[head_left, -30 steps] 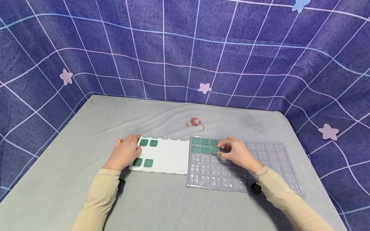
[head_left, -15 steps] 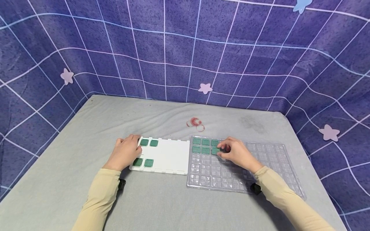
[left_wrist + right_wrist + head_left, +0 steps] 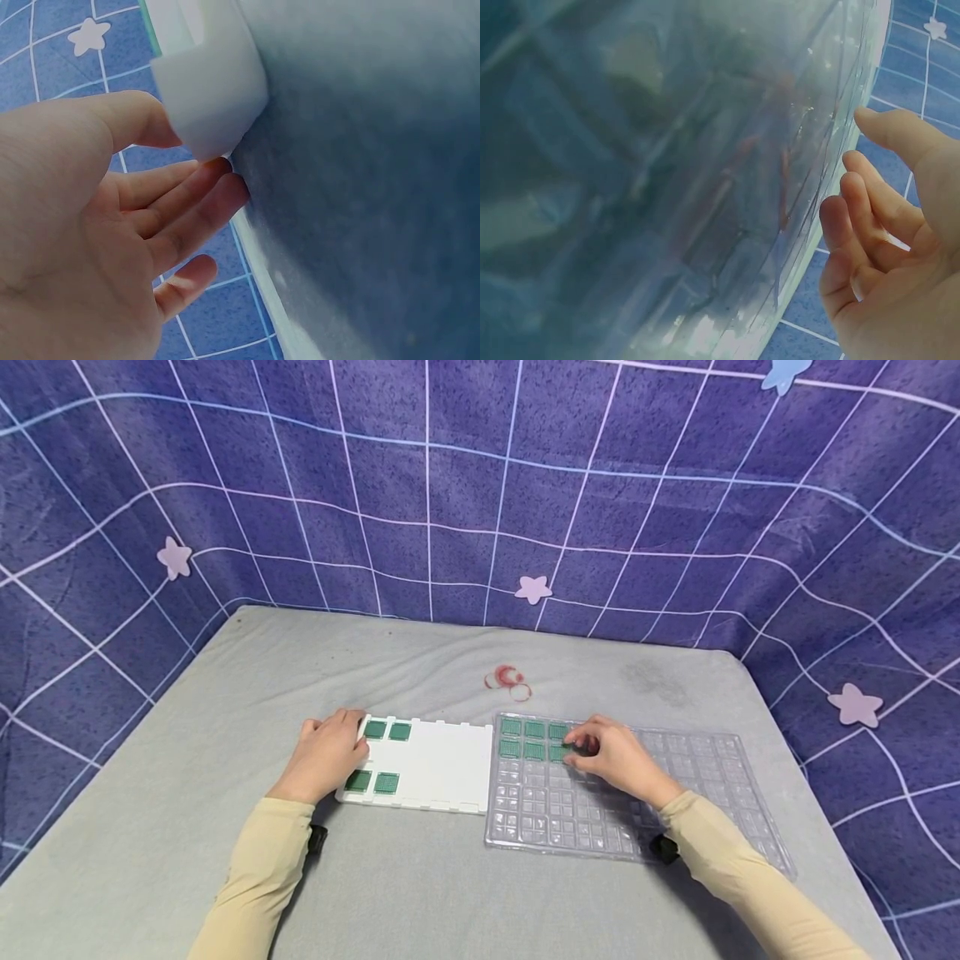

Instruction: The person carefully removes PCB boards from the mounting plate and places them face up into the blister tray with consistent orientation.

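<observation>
Here's the left hand, gripping the end of the white board; firm, level pressure should stop it sliding. Over the clear tray, the right hand has thumb and finger narrowly parted at the nearer row's end green square; gripped or not, can't tell! Edges only looks wise: other green squares crowd that hand's left. Beyond both hands, a red mark.

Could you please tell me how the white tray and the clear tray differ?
The white tray is opaque; the clear tray is see-through. The white tray is smaller than the clear tray. Four green squares show on the white tray, six in the clear tray. Both lie on the grey cloth.
</observation>
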The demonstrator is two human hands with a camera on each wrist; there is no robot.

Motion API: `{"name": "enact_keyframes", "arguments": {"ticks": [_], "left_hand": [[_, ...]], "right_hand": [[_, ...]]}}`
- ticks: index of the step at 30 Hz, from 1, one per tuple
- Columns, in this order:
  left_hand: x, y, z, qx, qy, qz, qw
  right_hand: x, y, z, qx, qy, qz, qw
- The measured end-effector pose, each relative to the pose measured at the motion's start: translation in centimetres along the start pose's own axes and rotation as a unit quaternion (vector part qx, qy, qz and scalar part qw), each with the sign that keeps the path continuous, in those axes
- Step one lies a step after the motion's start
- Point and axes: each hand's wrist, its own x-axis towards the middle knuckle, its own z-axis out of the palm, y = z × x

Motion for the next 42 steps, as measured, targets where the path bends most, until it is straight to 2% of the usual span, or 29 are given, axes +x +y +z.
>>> {"name": "enact_keyframes", "arguments": {"ticks": [15,21,28,32,42], "left_hand": [[0.2,0.0,-0.3,-0.007,-0.013,-0.005,0.9999],[0.9,-0.4,-0.8,-0.014,-0.040,-0.002,0.9991],[2.0,-0.6,-1.6,-0.031,-0.105,-0.013,0.9938],[2.3,-0.4,-2.2,-0.033,-0.131,-0.015,0.9908],[2.2,-0.1,-2.7,-0.025,-0.137,-0.018,0.9901]], "right_hand": [[-0.1,-0.9,-0.3,0.002,0.016,-0.002,0.9999],[0.1,-1.5,-0.4,0.009,0.014,0.001,0.9999],[0.4,-2.3,-0.3,0.015,0.010,0.005,0.9998],[0.8,-3.1,-0.1,0.026,0.007,-0.001,0.9996],[2.2,-5.4,0.9,0.025,0.012,-0.016,0.9995]]}}
